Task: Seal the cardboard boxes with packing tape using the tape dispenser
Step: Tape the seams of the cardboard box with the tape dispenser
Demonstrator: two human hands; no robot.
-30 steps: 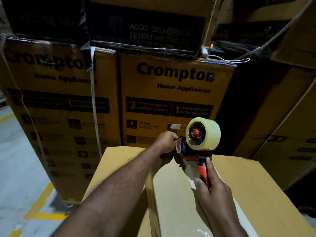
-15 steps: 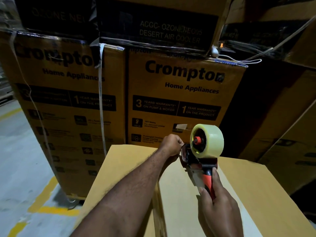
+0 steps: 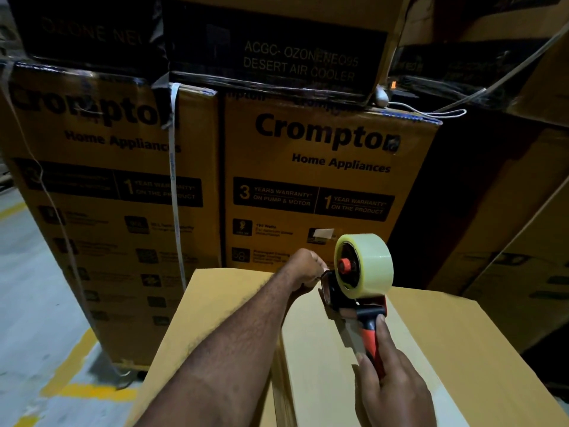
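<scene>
The right hand (image 3: 392, 375) is clenched round the red handle of the tape dispenser (image 3: 354, 303), thumb lying along the handle's top and fingers wrapped underneath. The dispenser stands tilted over the far middle part of the plain cardboard box (image 3: 446, 334), its front end low against the box top and its roll of clear tape (image 3: 368, 266) raised on the far side. A glossy strip of tape (image 3: 351, 337) lies on the box top under the handle, running toward the near edge.

The left hand (image 3: 304, 268) reaches in from the near left with its fingers curled tight, knuckles up, fingertips right at the dispenser's front plate. Whether they pinch the tape's end or only touch the plate cannot be told.

A second plain box (image 3: 212, 306) sits just left of the first, touching it. Beyond both stand printed appliance cartons (image 3: 323, 167), stacked, one with a white strap (image 3: 174, 180) hanging down it. The concrete floor (image 3: 27, 303) with yellow lines shows at left.
</scene>
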